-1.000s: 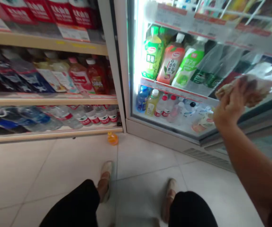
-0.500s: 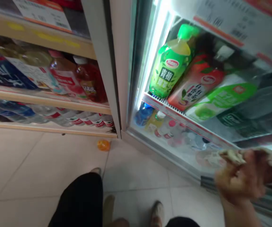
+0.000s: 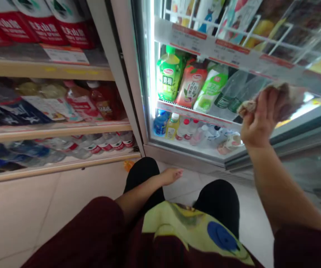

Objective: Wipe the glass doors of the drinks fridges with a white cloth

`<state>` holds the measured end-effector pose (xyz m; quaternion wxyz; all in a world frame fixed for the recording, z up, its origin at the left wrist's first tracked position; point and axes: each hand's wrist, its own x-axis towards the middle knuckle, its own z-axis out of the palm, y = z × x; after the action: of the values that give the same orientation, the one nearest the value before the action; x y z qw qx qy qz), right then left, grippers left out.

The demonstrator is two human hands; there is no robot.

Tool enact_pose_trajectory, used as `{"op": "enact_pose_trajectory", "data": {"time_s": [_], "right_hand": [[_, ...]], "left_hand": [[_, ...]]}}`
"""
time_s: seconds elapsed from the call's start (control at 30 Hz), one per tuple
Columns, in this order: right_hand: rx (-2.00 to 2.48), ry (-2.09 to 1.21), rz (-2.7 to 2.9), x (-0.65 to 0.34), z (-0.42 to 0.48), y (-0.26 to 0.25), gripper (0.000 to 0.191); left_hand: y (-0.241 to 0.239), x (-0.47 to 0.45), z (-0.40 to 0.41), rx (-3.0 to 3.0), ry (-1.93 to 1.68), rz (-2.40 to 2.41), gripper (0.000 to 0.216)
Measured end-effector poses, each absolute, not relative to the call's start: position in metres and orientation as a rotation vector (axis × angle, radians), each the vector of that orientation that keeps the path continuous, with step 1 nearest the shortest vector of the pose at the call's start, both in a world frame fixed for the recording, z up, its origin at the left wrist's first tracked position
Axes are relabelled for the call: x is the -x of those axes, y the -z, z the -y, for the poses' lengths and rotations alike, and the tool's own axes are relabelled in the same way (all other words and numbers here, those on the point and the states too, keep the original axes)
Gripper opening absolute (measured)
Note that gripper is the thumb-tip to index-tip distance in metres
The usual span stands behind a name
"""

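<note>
My right hand [image 3: 259,121] is closed around a crumpled beige cloth [image 3: 282,98] and presses it against the open glass door [image 3: 297,78] of a lit drinks fridge [image 3: 149,93]. My left hand [image 3: 171,175] rests palm down on my left knee [image 3: 143,171], fingers stretched out, holding nothing. Behind the glass stand a green tea bottle [image 3: 169,74], a red juice bottle [image 3: 190,85] and a pale green bottle [image 3: 210,89] on a wire shelf. Smaller bottles [image 3: 177,126] fill the bottom shelf.
To the left, open wooden shelves [image 3: 51,128] carry rows of water and soft drink bottles. An orange object [image 3: 127,164] lies on the tiled floor by the fridge's corner. My knees in black trousers are close to the fridge base.
The view has pulled back and up. My right hand with the cloth has moved up the glass door. My left hand has come into view on my knee.
</note>
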<state>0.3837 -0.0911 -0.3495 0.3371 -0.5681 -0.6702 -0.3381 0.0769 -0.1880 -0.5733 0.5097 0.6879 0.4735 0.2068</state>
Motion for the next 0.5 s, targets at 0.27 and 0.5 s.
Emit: {"op": "enact_pose_trajectory", "data": {"time_s": [0.27, 0.5], "right_hand": [[1.542, 1.035, 1.741, -0.346, 0.076, 0.264, 0.073], [1.447, 1.209, 1.699, -0.335, 0.067, 0.258, 0.094]], "left_hand": [[0.57, 0.095, 0.185, -1.498, -0.697, -1.936, 0.041], [0.617, 0.154, 0.175, -1.432, -0.393, -2.261, 0.035]]}}
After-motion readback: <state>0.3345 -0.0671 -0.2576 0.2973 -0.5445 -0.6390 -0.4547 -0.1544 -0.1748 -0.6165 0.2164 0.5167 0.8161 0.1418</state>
